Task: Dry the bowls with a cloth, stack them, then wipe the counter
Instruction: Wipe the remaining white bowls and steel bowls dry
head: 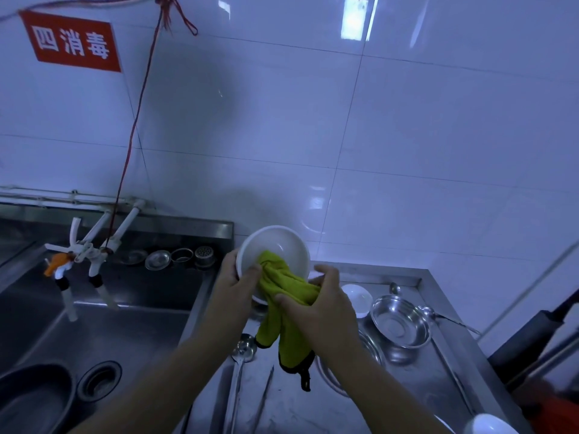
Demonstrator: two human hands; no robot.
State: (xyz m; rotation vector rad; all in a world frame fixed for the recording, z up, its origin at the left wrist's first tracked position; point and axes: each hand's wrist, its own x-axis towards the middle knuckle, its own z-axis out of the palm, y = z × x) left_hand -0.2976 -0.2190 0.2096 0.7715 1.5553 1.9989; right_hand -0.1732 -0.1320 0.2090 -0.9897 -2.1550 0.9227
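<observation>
- White wall tiles [407,126] rise behind a steel surface [404,383] and, to its left, a sink [103,321]; a red sign [73,42] hangs on the wall, upper left.
- My left hand [238,286] grips a white bowl [275,249] by its rim, thumb curled over the near edge, holding it tilted up above the surface beside the sink.
- My right hand [319,302] clutches a green cloth [282,292], one end pushed into the bowl, the rest hanging below my fist.
- Behind my right hand, a small white dish [357,297] sits on the surface just beside a steel bowl [399,324].
- A ladle [244,349] lies on the surface under the cloth, tongs [266,389] beside it.
- Another white bowl [488,426] shows at the bottom right edge.
- Taps [78,258] stand over the sink; strainers [175,256] line its back ledge.
</observation>
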